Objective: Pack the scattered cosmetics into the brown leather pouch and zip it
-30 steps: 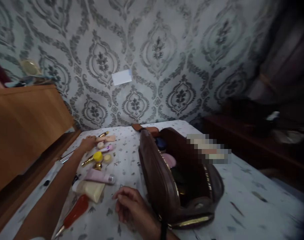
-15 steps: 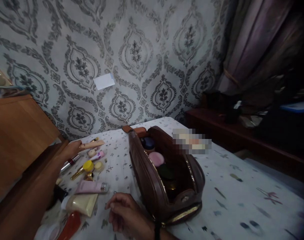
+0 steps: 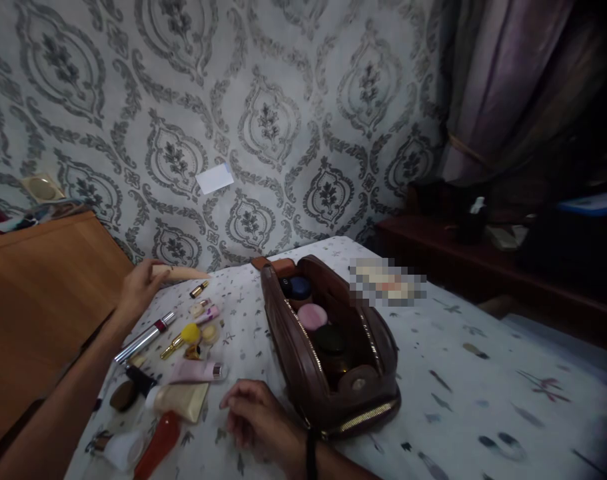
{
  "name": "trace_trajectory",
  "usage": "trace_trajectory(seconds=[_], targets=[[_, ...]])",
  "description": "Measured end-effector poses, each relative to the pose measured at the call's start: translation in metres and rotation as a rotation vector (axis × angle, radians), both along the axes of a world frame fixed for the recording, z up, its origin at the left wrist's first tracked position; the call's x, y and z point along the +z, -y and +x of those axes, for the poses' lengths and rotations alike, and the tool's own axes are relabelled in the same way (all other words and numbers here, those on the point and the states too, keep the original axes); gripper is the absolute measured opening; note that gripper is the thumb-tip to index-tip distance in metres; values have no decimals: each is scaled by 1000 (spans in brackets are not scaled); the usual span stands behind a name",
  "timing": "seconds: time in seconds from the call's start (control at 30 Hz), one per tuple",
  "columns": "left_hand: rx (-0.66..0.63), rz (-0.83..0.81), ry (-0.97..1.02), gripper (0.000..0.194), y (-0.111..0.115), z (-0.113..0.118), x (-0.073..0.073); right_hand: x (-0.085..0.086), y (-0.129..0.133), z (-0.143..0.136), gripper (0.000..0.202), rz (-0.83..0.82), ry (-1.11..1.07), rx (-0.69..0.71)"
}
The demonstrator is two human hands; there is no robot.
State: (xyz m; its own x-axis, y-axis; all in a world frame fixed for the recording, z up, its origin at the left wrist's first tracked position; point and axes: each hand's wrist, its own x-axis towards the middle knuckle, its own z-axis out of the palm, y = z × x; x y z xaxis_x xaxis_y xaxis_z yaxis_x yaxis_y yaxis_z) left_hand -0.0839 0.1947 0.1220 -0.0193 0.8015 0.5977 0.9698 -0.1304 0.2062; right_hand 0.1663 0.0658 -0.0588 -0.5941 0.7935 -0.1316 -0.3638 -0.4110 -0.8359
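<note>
My left hand [image 3: 142, 285] holds a peach-coloured tube [image 3: 186, 273] at the far left of the bed, by the wall. Beside the bag's near left side, my right hand [image 3: 250, 410] rests with its fingers loosely curled and apart, nothing in them. The brown bag [image 3: 303, 363] stands unzipped; inside are a pink round item [image 3: 312, 317], a dark blue lid [image 3: 300, 288] and a dark round item [image 3: 330, 339]. Left of it lie a pink tube [image 3: 196, 371], a cream tube [image 3: 180, 401], a red-orange item [image 3: 158, 443], a yellow-capped item [image 3: 190, 333] and a silver tube [image 3: 146, 339].
A wooden cabinet [image 3: 58, 280] borders the bed on the left. The patterned sheet [image 3: 448, 413] stretches to the right of the bag. Near the bag's far right is a blurred-out item [image 3: 388, 283]. A dark red ledge [image 3: 423, 253] runs along the right.
My left hand has lifted the peach tube away from the other items, toward the wall. A small black-and-gold item now shows fully. The view has shifted slightly; my right hand remains near the bag.
</note>
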Motion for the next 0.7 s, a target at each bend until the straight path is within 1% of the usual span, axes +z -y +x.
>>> trace_trajectory(seconds=[0.07, 0.17, 0.23, 0.3, 0.37, 0.47, 0.57, 0.7], targets=[[-87, 78, 185, 43, 11, 19, 18, 1, 1, 1, 37, 11, -6, -9], [-265, 103, 414, 43, 26, 51, 41, 1, 1, 1, 36, 6, 5, -10], [-357, 91, 484, 42, 35, 71, 51, 1, 1, 0, 36, 2, -1, -9], [-406, 61, 532, 42, 44, 85, 55, -1, -1, -1, 37, -1, -21, -25], [-430, 26, 581, 43, 55, 92, 53, -2, -3, -3, 41, -18, -47, -45], [-473, -61, 649, 41, 70, 88, 42, -2, -7, -4, 52, -64, -98, -71], [-570, -192, 745, 39, 81, 72, 25, 4, -8, -1, 64, -166, -150, -83], [-675, -353, 880, 43, 85, 46, -5, 14, -8, 4, 66, -251, -262, -96]])
